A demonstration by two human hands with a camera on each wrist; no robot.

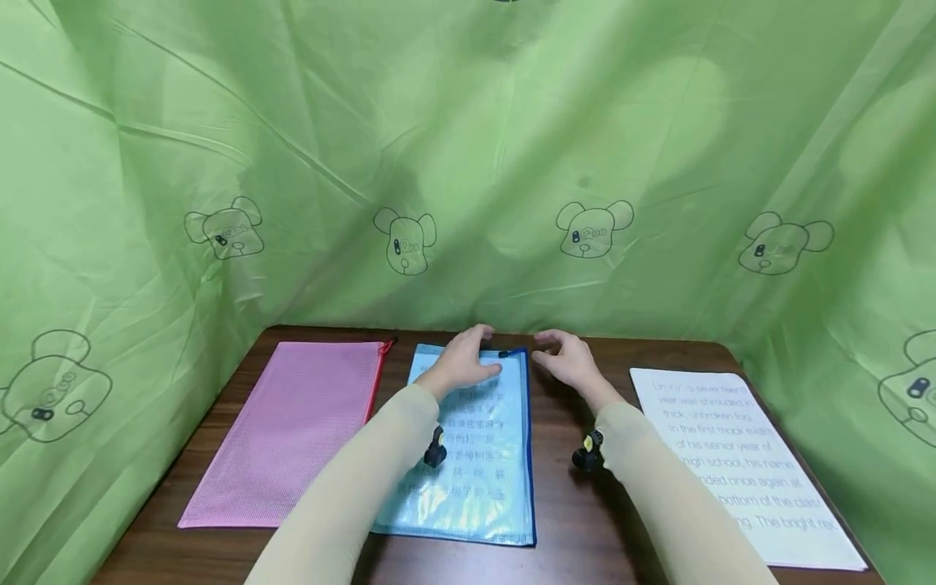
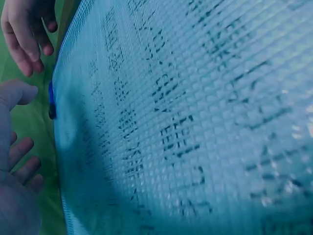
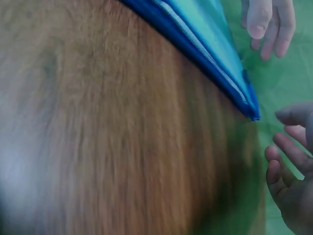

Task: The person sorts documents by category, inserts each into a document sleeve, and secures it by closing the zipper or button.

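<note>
A light blue mesh zipper pouch [image 1: 468,455] lies in the middle of the table, a sheet with printed characters showing through it. Its dark blue zipper edge runs down the right side, and a dark pull [image 1: 504,353] sits by the top right corner. Over the pouch's upper part is my left hand [image 1: 462,360], fingers loosely bent and thumb spread, holding nothing. Just right of that corner, my right hand [image 1: 570,359] hovers with fingers apart, also holding nothing. In the right wrist view, the zipper corner [image 3: 252,110] points between both hands.
A pink mesh pouch [image 1: 300,431] with a red zipper lies on the left. On the right is a stack of white sheets [image 1: 731,463] with large English print, partly behind my right sleeve. Green cloth [image 1: 468,162] hangs behind the brown wooden table [image 1: 570,528].
</note>
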